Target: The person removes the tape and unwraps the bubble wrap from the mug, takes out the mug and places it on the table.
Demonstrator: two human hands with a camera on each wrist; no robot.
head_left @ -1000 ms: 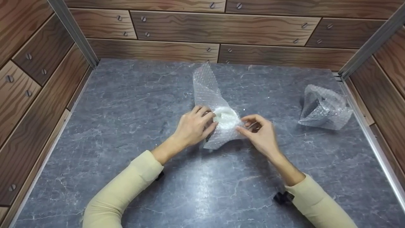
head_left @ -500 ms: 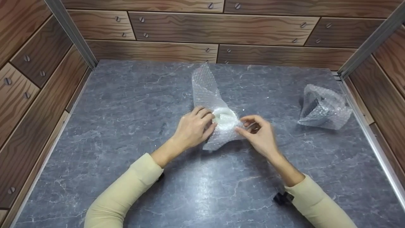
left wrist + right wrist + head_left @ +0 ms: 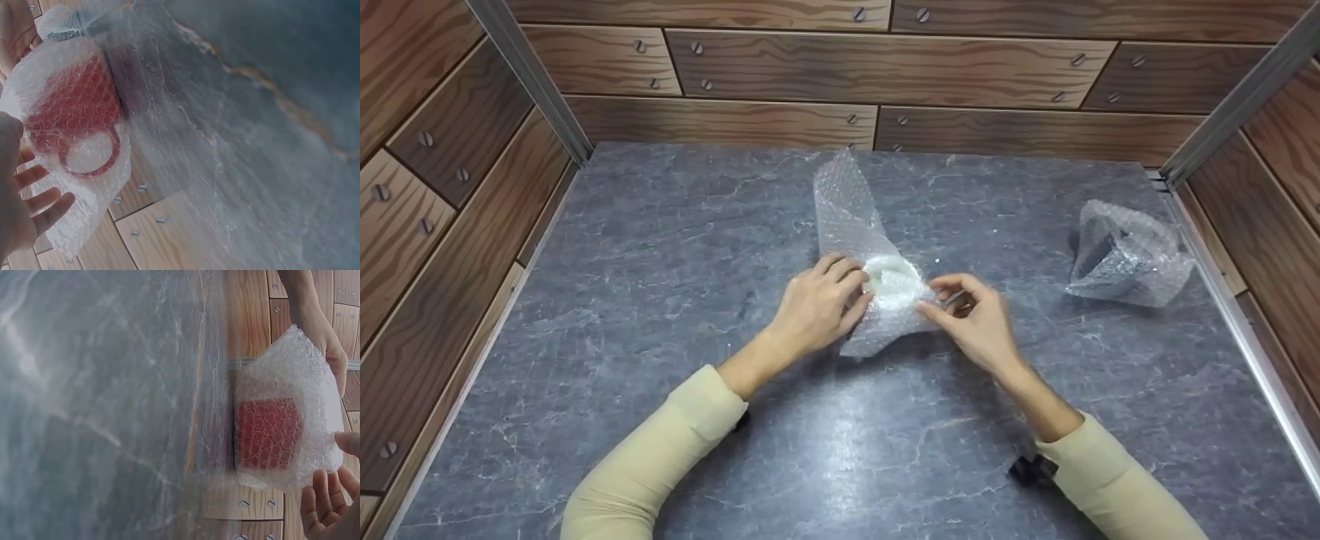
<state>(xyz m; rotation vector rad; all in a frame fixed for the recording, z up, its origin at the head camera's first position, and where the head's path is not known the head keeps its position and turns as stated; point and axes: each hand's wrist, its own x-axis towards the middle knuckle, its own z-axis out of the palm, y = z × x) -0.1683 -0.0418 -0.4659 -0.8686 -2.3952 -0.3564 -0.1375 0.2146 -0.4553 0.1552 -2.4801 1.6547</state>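
Note:
A red mug with a ring handle stands on the table inside clear bubble wrap; its colour shows through the bubbles in both wrist views. From the head view its pale inside shows at the top. My left hand rests against the left side of the wrap, fingers extended and spread in the left wrist view. At the right side, my right hand pinches an edge of the wrap between thumb and fingers. One long flap of wrap trails toward the back of the table.
Another bubble-wrapped item, dark and silvery inside, lies at the right edge of the grey marbled table. Wood-patterned panels and metal posts border the table at the back and sides.
Almost nothing differs. The head view has shifted slightly, and both hands keep their places on either side of the wrapped mug.

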